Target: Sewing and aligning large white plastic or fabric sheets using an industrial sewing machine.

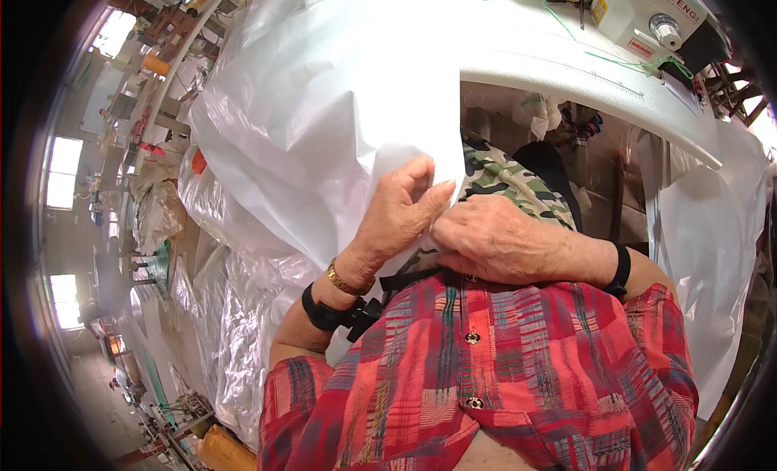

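A large, smooth white sheet (324, 139) hangs from the table down over my lap, its straight right edge falling between my hands. Bent fingers and thumb of my left hand (396, 212) grip the sheet near its lower right edge. My right hand (498, 240) is closed with knuckles up, close beside the left thumb. Its fingertips meet the sheet's edge, though the exact pinch is hidden beneath the hand. Whether the sheet is plastic or coated cloth I cannot tell.
A white sewing machine (651, 22) stands at the far right on a pale table (550, 62) with a curved front edge. Green thread (623, 62) trails across it. Crumpled clear plastic (243, 309) heaps at my left; another white sheet (708, 252) hangs at right.
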Available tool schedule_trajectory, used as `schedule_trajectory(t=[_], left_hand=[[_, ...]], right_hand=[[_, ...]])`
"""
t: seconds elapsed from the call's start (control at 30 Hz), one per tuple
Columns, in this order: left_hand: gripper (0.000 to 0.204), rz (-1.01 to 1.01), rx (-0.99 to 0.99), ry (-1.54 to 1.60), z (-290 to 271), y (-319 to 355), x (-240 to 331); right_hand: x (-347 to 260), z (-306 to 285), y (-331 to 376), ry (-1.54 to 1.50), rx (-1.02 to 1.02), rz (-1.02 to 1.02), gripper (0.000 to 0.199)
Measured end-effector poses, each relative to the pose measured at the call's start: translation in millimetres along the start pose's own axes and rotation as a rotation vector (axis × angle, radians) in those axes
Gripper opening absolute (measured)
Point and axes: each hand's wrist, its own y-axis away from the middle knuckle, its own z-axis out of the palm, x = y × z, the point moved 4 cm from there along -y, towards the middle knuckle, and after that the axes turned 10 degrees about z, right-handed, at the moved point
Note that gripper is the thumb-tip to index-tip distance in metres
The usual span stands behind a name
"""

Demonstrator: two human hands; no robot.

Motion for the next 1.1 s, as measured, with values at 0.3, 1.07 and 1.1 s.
schedule_trajectory(t=[0.3, 1.07, 1.1], left_hand=[[0.007, 0.166, 0.047, -0.501, -74.5, -14.3, 79.1], [0.013, 0.522, -0.139, -0.771, -13.6, 0.2, 62.1], [0.013, 0.537, -0.145, -0.753, -12.2, -0.8, 67.2]], right_hand=[[114.7, 47.9, -88.6, -0.646, 0.682, 0.634, 0.029], [169.6, -129.6, -176.7, 0.443, 0.156, 0.833, 0.041], [174.0, -134.0, -187.6, 0.448, 0.161, 0.820, 0.041]])
